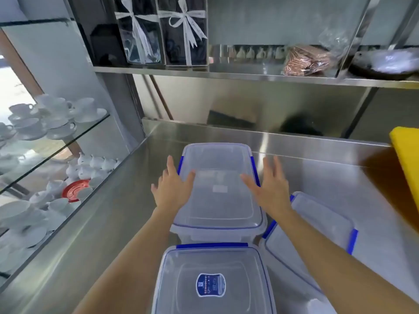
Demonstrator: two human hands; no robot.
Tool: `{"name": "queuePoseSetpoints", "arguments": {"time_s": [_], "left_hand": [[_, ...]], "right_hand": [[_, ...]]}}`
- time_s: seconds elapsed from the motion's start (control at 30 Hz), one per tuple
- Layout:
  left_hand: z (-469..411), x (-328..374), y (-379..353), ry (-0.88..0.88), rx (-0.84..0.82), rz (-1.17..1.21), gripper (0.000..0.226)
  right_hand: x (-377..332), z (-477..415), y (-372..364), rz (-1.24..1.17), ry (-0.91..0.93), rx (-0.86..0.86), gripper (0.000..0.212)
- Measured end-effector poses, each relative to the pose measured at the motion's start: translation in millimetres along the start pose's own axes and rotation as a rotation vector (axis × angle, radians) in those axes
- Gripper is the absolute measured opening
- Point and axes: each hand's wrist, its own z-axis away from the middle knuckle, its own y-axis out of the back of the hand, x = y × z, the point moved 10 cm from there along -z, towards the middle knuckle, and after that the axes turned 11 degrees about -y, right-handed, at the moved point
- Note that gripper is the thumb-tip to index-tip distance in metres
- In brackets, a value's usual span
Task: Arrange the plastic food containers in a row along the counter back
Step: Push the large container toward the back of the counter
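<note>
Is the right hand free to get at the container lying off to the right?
Probably yes. The right hand is open and empty beside the far container, and the right-side container lies just below it with nothing on top.

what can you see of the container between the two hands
The far container is a clear plastic rectangular box, lid on, with blue clips on its long sides. It looks empty and sits flat on the steel counter, short of the back wall, its near end close to the labelled container. The left hand and right hand flank it, open, thumbs over the lid.
</note>
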Motion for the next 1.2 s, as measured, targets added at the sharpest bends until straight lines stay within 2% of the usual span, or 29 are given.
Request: {"name": "queuePoseSetpoints", "arguments": {"time_s": [0.1, 0.17, 0.27, 0.5, 0.63, 0.7, 0.83, 0.9, 1.03, 1.13, 1.2], "left_hand": [[2.4, -21.0, -14.7, 0.164, -0.089, 0.143, 0.081], [3.4, -31.9, -20.5, 0.223, -0.134, 0.176, 0.077], [1.0, -40.2, -24.2, 0.274, -0.137, 0.266, 0.070], [-9.6, -47.3, -31.3, 0.303, -0.112, 0.441, 0.051], [-25.8, -60.4, -26.9, 0.326, -0.093, 0.512, 0.055], [-37.2, -68.7, -23.8, 0.322, -0.099, 0.534, 0.050], [-60.3, -81.3, -14.8, 0.261, -0.145, 0.482, 0.030], [-71.9, -86.6, -11.3, 0.228, -0.182, 0.481, 0.027], [-86.9, -83.0, -11.8, 0.184, -0.283, 0.565, 0.063], [-95.0, -77.5, -17.9, 0.107, -0.349, 0.351, 0.091], [-100.1, -76.7, -20.1, 0.064, -0.362, 0.202, 0.100]], "right_hand": [[15.3, -3.4, -15.6, -0.147, -0.157, -0.141, 0.081], [20.2, -2.5, -27.9, -0.229, -0.201, -0.244, 0.067], [17.9, -0.6, -32.2, -0.276, -0.202, -0.248, 0.052], [14.0, -3.7, -36.2, -0.405, -0.214, -0.209, 0.049], [4.5, -12.9, -46.0, -0.426, -0.215, -0.207, 0.046], [-2.1, -19.6, -54.5, -0.419, -0.223, -0.203, 0.043], [-18.0, -35.6, -82.5, -0.476, -0.239, -0.280, 0.049], [-28.4, -44.2, -96.6, -0.497, -0.210, -0.343, 0.050], [-51.9, -51.8, -112.2, -0.493, -0.199, -0.450, 0.061], [-59.5, -58.5, -119.0, -0.498, -0.230, -0.457, 0.061], [-62.6, -61.9, -121.9, -0.497, -0.235, -0.450, 0.063]]}}
